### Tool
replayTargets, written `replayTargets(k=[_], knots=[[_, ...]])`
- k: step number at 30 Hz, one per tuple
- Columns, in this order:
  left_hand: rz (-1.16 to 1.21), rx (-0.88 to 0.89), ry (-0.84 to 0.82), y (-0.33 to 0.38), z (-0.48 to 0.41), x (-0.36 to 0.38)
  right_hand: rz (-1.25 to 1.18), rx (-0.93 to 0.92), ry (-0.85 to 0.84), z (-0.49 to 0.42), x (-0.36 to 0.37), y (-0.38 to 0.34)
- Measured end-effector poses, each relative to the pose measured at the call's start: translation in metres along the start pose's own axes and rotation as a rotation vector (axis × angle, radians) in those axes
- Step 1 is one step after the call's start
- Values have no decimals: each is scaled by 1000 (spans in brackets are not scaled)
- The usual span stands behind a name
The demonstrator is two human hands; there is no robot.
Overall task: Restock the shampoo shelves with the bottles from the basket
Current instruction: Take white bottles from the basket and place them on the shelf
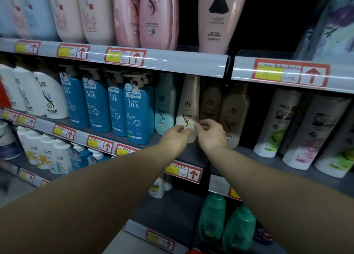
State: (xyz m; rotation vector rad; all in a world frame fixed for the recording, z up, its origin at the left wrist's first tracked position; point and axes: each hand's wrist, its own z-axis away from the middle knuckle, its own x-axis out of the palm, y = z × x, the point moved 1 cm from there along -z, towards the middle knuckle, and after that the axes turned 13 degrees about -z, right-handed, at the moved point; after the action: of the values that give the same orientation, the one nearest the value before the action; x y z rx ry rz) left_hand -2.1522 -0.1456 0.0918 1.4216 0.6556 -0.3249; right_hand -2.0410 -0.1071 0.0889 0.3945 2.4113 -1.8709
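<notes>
Snugly between teal bottle point(164, 104) and brown bottle point(234, 114): beige bottle point(189, 102) in left hand point(177, 134) and right hand point(210, 134) fingers point(200, 124).

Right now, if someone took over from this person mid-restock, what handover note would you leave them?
The left hand grips the base of the cream-and-gold plastic shampoo bottle; the right hand pinches its other side.
The bottle stands on the middle shelf, between a mint-green bottle and brown bottles.
Done: this bottle is in its row.
Left: release it, then fetch more. The basket is unseen, apart from perhaps a red edge at the frame's bottom, so the remaining stock is unknown.
</notes>
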Motion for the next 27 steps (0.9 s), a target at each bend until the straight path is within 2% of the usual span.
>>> replayTargets(k=[8,17,22,27], knots=[[26,47,17,27,41,-13,-57,0,-102,28,-34,-38],[72,63,-76,42,114,-11,12,7,-126,90,-114,-55],[114,85,-96,59,159,2,-44,40,-155,132,-151,-69],[101,108,-211,75,201,31,-25,36,-216,166,-178,-76]])
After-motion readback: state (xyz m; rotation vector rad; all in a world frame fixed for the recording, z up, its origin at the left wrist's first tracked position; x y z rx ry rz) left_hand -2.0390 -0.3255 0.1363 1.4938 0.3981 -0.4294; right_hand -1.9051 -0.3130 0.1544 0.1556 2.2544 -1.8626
